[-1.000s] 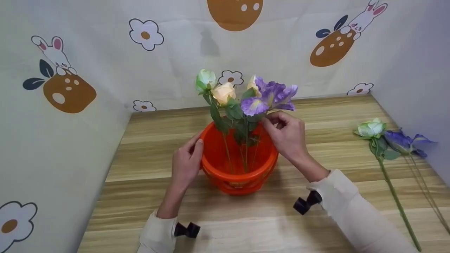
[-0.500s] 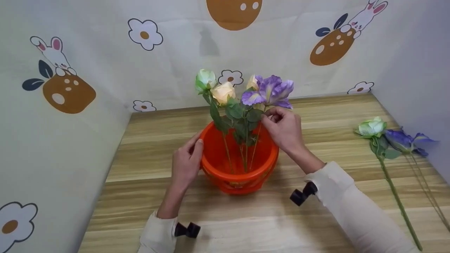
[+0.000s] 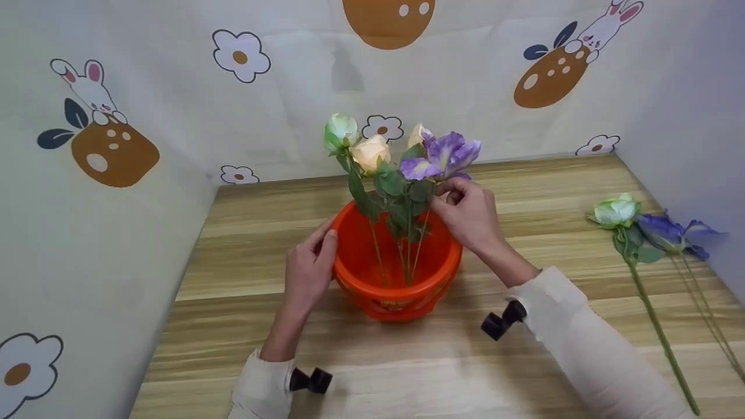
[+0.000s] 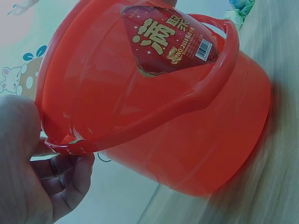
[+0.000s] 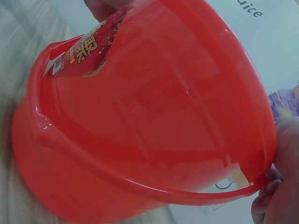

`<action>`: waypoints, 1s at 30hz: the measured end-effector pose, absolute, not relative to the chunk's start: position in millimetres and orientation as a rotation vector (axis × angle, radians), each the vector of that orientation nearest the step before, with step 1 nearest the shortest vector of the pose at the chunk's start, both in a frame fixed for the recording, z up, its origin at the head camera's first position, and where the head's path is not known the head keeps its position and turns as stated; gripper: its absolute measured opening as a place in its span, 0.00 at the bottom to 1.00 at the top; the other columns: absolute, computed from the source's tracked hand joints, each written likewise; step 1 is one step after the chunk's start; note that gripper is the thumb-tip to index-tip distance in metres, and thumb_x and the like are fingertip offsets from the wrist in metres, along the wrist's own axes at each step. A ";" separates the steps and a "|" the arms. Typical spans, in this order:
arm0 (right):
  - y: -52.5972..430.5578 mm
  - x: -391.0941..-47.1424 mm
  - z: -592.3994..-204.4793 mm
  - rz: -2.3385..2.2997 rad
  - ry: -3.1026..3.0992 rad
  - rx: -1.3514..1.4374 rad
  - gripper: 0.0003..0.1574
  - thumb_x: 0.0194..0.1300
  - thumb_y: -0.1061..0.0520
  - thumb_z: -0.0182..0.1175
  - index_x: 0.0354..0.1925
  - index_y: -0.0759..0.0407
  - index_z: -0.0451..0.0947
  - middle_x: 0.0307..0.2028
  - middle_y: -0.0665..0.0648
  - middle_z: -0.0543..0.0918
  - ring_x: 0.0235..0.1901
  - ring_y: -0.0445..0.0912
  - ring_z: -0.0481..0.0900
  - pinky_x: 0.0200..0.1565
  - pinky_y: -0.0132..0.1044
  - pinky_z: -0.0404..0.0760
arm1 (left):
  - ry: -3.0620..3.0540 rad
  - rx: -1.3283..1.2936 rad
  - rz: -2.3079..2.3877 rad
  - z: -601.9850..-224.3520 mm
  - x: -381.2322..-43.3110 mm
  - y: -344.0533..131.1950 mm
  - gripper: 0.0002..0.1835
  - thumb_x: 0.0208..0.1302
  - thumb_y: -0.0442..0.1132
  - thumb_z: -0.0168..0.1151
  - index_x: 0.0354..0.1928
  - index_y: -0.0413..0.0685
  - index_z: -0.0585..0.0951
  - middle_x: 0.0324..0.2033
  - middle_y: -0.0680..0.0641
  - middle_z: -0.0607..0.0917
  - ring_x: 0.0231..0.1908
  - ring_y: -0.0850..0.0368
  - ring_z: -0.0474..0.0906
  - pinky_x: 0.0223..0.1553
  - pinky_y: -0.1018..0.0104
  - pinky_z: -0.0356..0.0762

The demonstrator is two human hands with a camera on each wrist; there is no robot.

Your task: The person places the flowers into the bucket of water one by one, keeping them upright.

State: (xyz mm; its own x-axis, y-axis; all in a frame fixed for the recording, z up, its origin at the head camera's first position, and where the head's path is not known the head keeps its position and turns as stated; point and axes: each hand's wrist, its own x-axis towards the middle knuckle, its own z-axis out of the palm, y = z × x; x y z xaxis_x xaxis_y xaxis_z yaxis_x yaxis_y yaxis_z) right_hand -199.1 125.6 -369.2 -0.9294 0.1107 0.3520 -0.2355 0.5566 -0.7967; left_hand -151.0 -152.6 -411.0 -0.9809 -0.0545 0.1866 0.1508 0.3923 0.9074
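1. Head view: the right hand [image 3: 468,215] pinches the iris [image 3: 443,157] between thumb and forefinger, just under the bloom; its other fingers are partly hidden.
2. From those fingertips the stem [image 3: 420,244] slants down and slightly left into the bucket [image 3: 401,295], its lower end well below the rim. Whether it touches the bucket's floor, I cannot tell.
3. The stem's long axis is thus steep, its top leaning right. The right hand is the nearer one; the left is across the bucket's mouth.
4. The left hand [image 3: 311,267] grips the bucket at its left rim. In the left wrist view its fingers curl in beside the end of the handle [image 4: 205,93].
5. Left of the held stem, close together, stand the green rose [image 3: 340,134] and the front peach rose [image 3: 371,154]; the rear peach rose [image 3: 417,135] is partly behind the iris.
6. The bucket is upright on the bench [image 3: 250,244], between its left and right edges.
7. Farthest out, near the bench's right edge, the loose rose [image 3: 618,210] and loose iris [image 3: 660,233] lie side by side, blooms toward the far right corner, stems running toward the near edge.
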 end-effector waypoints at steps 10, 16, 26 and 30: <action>130.0 -198.2 -368.3 1.311 -2.475 0.129 0.06 0.61 0.58 0.69 0.34 0.61 0.86 0.22 0.50 0.73 0.26 0.46 0.70 0.30 0.33 0.68 | -2.468 -0.079 -1.612 -409.6 -151.7 -151.3 0.21 0.82 0.49 0.53 0.71 0.58 0.81 0.34 0.43 0.86 0.25 0.55 0.78 0.27 0.69 0.81; 130.5 -196.6 -367.5 1.330 -2.475 0.127 0.07 0.62 0.58 0.70 0.35 0.61 0.86 0.22 0.50 0.74 0.26 0.46 0.71 0.30 0.32 0.69 | -2.471 -0.085 -1.616 -410.1 -151.7 -152.1 0.22 0.82 0.50 0.53 0.71 0.58 0.80 0.34 0.43 0.85 0.25 0.55 0.77 0.27 0.69 0.81; 133.5 -195.0 -365.4 1.357 -2.470 0.120 0.09 0.62 0.57 0.71 0.37 0.62 0.87 0.23 0.50 0.76 0.26 0.44 0.72 0.30 0.30 0.70 | -2.442 -0.132 -1.605 -411.8 -152.4 -153.1 0.21 0.82 0.48 0.54 0.71 0.58 0.81 0.32 0.43 0.86 0.23 0.55 0.77 0.26 0.69 0.81; 137.9 -193.2 -365.1 1.383 -2.464 0.123 0.11 0.64 0.54 0.72 0.37 0.62 0.87 0.25 0.53 0.79 0.28 0.46 0.74 0.30 0.29 0.72 | -2.443 -0.127 -1.622 -412.0 -152.2 -153.7 0.21 0.82 0.48 0.54 0.71 0.59 0.81 0.33 0.42 0.86 0.23 0.55 0.78 0.25 0.69 0.81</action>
State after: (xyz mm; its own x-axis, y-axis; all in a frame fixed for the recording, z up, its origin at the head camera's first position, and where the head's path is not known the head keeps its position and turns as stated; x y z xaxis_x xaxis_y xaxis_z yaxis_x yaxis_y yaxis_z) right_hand -193.2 137.9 -365.1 -0.9477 0.0764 0.3098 -0.2247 0.5296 -0.8179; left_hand -152.2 -153.7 -412.0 -0.9750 -0.0418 0.2181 0.1848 0.3919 0.9013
